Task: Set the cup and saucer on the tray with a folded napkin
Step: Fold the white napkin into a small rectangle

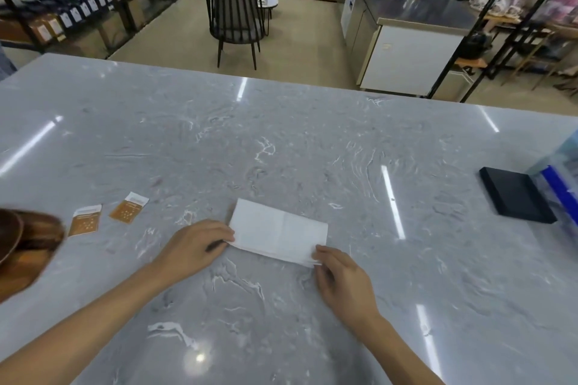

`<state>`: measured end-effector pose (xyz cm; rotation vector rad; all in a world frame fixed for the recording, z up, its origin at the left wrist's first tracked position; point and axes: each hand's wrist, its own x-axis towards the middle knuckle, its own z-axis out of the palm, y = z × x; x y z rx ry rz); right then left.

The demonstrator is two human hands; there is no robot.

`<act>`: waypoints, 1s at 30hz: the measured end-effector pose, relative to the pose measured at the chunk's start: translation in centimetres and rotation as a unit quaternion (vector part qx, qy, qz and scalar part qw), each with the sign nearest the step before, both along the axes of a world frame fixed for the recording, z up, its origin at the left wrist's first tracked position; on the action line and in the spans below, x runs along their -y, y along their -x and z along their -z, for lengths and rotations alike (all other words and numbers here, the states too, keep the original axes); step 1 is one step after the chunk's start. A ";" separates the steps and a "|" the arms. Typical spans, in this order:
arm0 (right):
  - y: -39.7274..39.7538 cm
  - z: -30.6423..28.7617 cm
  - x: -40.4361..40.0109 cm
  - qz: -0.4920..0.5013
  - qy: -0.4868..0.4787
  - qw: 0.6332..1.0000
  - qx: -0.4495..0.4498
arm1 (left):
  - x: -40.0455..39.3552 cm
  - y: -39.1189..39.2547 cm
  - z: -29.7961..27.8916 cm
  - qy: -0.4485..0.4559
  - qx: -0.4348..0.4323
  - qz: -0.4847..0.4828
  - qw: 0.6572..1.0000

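Note:
A white napkin, folded into a long rectangle, lies flat on the grey marble counter in front of me. My left hand pinches its near left corner. My right hand pinches its near right corner, where the layered edges meet. A brown wooden tray pokes in at the left edge of the view, blurred and cut off. No cup or saucer shows in the frame.
Two small orange sachets lie left of the napkin. A flat black box and a clear container with blue parts stand at the right edge. Beyond the counter are a chair, shelving and a steel worktop.

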<state>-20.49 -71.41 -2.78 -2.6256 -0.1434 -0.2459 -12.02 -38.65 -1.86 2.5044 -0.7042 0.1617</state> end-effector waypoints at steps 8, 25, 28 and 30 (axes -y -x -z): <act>0.1 0.8 0.2 -0.003 -0.016 1.000 0.021 | 0.2 -0.2 0.5 0.052 -0.023 -0.036 0.998; -4.6 -0.2 -3.2 -0.022 0.039 0.996 0.079 | 5.7 -2.4 -0.3 -0.026 0.017 -0.052 0.998; -7.9 0.3 -5.1 -0.031 0.083 0.996 0.011 | 9.3 -3.9 0.8 -0.132 -0.030 -0.054 0.989; -8.6 1.9 -5.2 -0.037 0.114 0.992 -0.045 | 10.3 -4.2 2.2 -0.193 -0.065 -0.076 0.976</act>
